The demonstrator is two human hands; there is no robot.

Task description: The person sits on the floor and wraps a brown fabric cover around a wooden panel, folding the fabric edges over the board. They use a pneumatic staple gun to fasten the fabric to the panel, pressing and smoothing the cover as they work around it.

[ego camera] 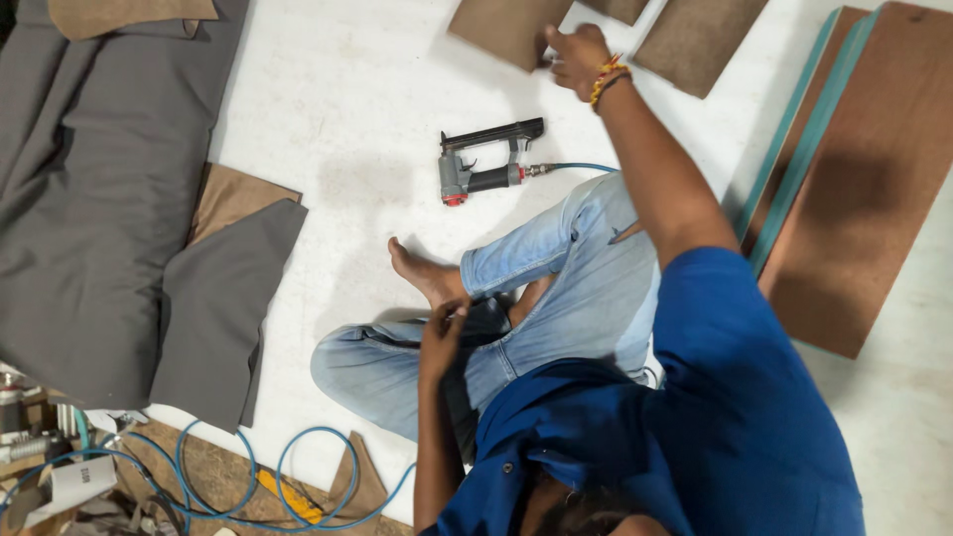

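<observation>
My right hand (578, 60) reaches far forward and grips the edge of a brown board piece (501, 28) lying on the white floor; a beaded band is on that wrist. My left hand (442, 335) rests with curled fingers on my folded leg in blue jeans, just beside my bare foot (422, 273). Whether it holds anything is hidden. A grey and black pneumatic stapler (484, 164) lies on the floor between the two hands, untouched, with its blue air hose (581, 167) running under my knee.
Grey fabric (89, 199) covers the left side, with a fabric-wrapped panel (223, 298) at its edge. More brown pieces (695, 40) lie at the top. Large plywood sheets with teal edges (864, 179) sit on the right. Coiled blue hose (248, 476) and clutter lie at the bottom left.
</observation>
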